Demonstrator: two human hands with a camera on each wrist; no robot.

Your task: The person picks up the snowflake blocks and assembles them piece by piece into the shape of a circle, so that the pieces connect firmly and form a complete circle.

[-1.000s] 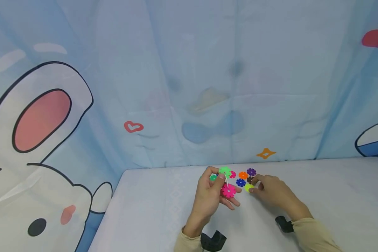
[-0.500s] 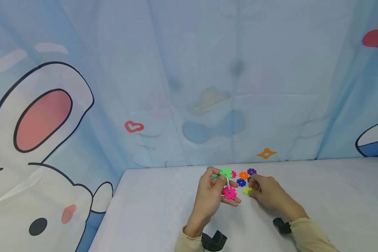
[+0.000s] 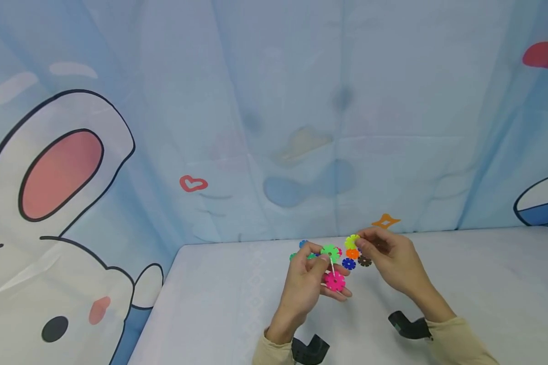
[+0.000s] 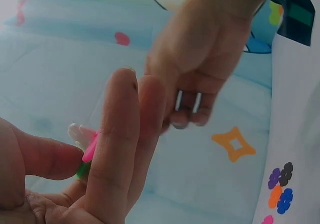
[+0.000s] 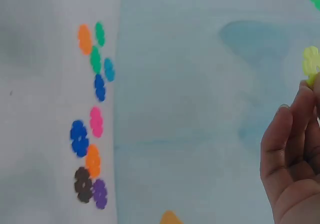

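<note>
In the head view my left hand (image 3: 300, 285) pinches a small joined set of notched snowflake discs. A green disc (image 3: 331, 251) is at its top, a pink disc (image 3: 335, 281) at the bottom, and a white piece (image 3: 332, 266) seen edge-on links them. My right hand (image 3: 396, 257) is raised to the right of it, pinching a yellow notched disc (image 3: 351, 242) between thumb and fingertips. The right wrist view shows that yellow disc (image 5: 311, 59) upright and apart from the green one. Fingers hide much of the joined set in the left wrist view.
Loose discs lie on the white table (image 3: 219, 299) behind the hands, among them orange (image 3: 352, 254), blue (image 3: 348, 264) and dark brown (image 3: 365, 260). Several more (image 5: 96, 58) form a row near the table's back edge. A printed blue curtain (image 3: 274, 101) hangs behind.
My right hand has picked the yellow disc up off the table and raised it toward the back, uncovering the brown disc. My left hand has stayed nearly still with the joined discs.
</note>
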